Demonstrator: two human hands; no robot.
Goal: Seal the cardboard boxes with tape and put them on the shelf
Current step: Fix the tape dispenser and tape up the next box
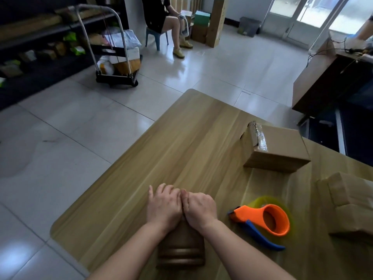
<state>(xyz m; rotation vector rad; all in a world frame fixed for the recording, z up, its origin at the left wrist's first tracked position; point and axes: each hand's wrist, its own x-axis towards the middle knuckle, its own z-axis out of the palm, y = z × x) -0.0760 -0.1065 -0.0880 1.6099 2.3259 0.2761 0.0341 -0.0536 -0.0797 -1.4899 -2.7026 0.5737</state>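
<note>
A small brown cardboard box (181, 249) sits on the wooden table (181, 142) right in front of me, mostly covered by my hands. My left hand (163, 205) and my right hand (199, 208) lie side by side on its far end, fingers curled over the edge and gripping it. An orange tape dispenser (268, 219) with a blue handle and a yellowish tape roll lies to the right of the box. A taped cardboard box (276, 150) stands further right. More cardboard boxes (349, 207) are stacked at the right edge.
Dark shelves (36, 37) with parcels run along the left wall. A trolley (117, 57) loaded with packages stands on the tiled floor. A person sits on a blue stool (156, 36) at the back. A dark desk (331, 77) stands to the right.
</note>
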